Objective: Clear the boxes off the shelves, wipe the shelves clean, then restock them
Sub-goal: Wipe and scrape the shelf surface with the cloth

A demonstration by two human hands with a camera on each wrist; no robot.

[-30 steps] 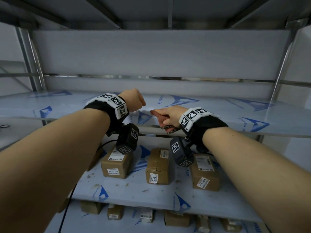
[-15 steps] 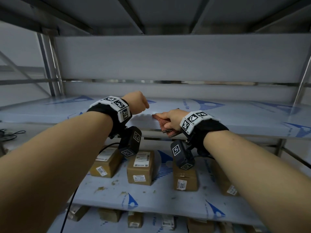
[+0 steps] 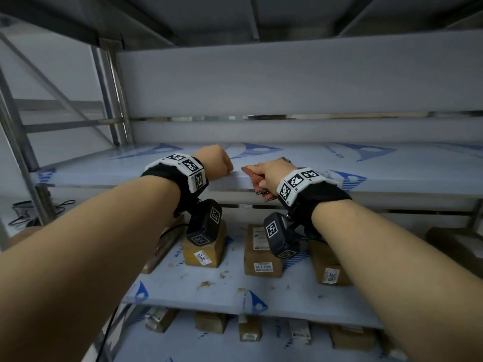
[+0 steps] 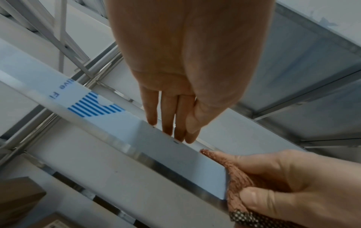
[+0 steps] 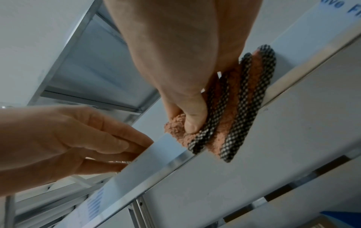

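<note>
Wiping along the front edge of the pale film-covered top shelf (image 3: 339,163), the right hand (image 3: 271,173) pinches a folded pink cloth with black mesh trim (image 5: 232,104); left hand (image 3: 215,163) braces, fingers straight. Long overlapping strokes suit. Brown cardboard boxes (image 3: 262,253) sit below.

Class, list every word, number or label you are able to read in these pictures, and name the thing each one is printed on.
"3013": white sticker on the left box, middle shelf.
"3075": white sticker on the right box.
"Film": blue print on the middle shelf's protective film.
"ive Fi": cut-off blue print on the upper shelf edge.
Centre box: label digits blurred.
Bottom-shelf box labels: too small.
Wristband markers: patterns, no text.
</note>
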